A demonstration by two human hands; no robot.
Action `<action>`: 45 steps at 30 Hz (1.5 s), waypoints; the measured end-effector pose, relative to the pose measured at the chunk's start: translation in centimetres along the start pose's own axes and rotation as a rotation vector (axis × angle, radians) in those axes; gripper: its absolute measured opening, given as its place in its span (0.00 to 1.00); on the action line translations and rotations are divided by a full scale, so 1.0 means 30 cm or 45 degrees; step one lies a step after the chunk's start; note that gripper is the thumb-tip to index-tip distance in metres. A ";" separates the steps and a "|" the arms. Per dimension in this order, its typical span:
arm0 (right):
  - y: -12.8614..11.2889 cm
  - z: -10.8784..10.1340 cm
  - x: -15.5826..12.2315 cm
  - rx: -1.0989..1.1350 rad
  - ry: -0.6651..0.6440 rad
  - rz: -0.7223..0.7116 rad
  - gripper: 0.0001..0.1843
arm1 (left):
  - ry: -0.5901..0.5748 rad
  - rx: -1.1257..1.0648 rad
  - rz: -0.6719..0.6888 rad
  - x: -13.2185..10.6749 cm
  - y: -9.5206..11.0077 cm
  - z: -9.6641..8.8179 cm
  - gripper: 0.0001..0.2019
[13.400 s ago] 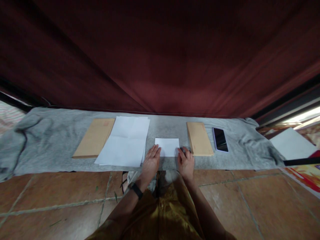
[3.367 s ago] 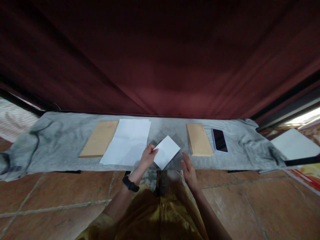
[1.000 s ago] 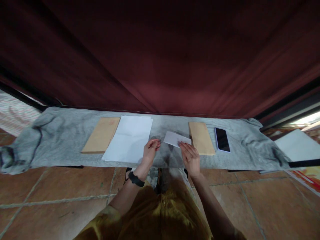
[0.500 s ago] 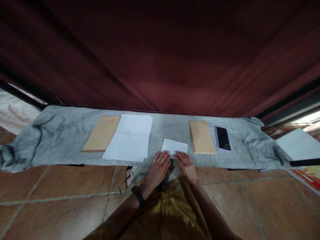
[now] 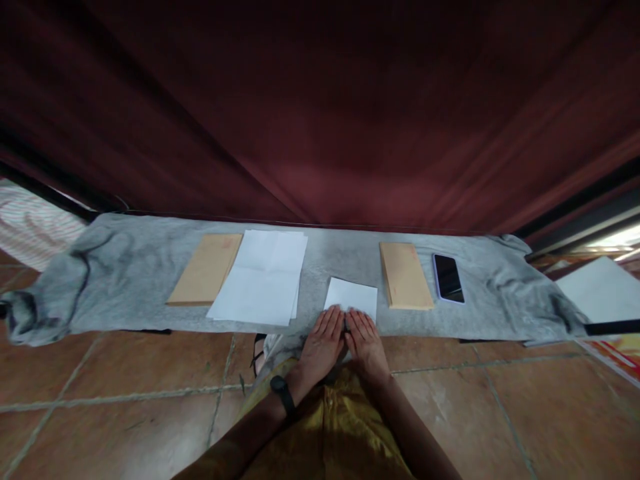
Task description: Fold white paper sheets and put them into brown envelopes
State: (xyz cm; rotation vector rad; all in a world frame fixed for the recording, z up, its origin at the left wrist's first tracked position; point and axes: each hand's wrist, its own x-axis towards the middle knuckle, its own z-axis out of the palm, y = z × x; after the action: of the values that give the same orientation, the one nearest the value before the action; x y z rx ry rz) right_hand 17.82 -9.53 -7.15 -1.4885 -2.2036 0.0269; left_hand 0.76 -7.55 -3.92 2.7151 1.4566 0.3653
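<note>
Evidently this is pressing work: both hands lie palm-down on the near part of the white paper, left hand at seven o'clock, right hand at five. Each hand's fingers are stretched out, close together, clamped on nothing; a narrow gap parts the two hands. The paper's near edge is hidden beneath them, so I cannot tell whether a fold runs there.

To press well, I'd keep the weight even on both sides and slide the fingertips outward from the middle, since the cloth looks soft and could let the paper skid. The paper sits slightly askew, its far edge dipping toward three o'clock; squaring it would probably help.

Mind six o'clock: the cloth's front edge is near the hands, with tiled floor below. Toward twelve, cloth stretches to the red curtain, the most generous side for moving. At nine, the sheets leave a modest strip; between two and three, a brown stack is closer, the phone beyond it.
</note>
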 end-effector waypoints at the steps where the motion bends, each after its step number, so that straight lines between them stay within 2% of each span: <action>1: 0.011 -0.003 -0.008 -0.001 0.005 -0.007 0.29 | 0.008 0.011 -0.017 -0.003 -0.001 0.000 0.28; 9: 0.077 -0.033 -0.049 -0.006 0.031 0.001 0.33 | 0.061 0.071 -0.078 -0.029 -0.028 0.004 0.31; 15: 0.110 -0.045 -0.065 0.015 0.052 0.044 0.30 | 0.069 0.080 -0.081 -0.030 -0.034 0.006 0.32; 24: 0.165 -0.103 -0.004 0.090 0.081 0.095 0.21 | -0.068 0.156 -0.123 -0.025 -0.006 -0.001 0.38; 32: 0.199 -0.117 0.022 0.062 0.031 0.092 0.20 | -0.237 0.157 -0.109 -0.019 -0.001 -0.023 0.41; 36: 0.154 -0.083 0.038 0.140 0.076 0.100 0.23 | -0.224 0.150 -0.116 -0.018 0.012 -0.017 0.38; 41: 0.031 -0.014 0.050 0.230 -0.053 -0.053 0.26 | -0.107 0.148 -0.126 -0.018 0.028 0.012 0.36; 45: 0.000 0.003 0.036 0.159 -0.100 -0.066 0.27 | -0.090 0.160 -0.108 -0.020 0.020 0.013 0.37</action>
State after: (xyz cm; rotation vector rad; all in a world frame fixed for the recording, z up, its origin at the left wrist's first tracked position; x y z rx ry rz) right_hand 17.45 -8.57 -6.83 -1.3837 -2.2572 0.2059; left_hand 1.01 -8.35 -4.34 2.7177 1.6218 0.1777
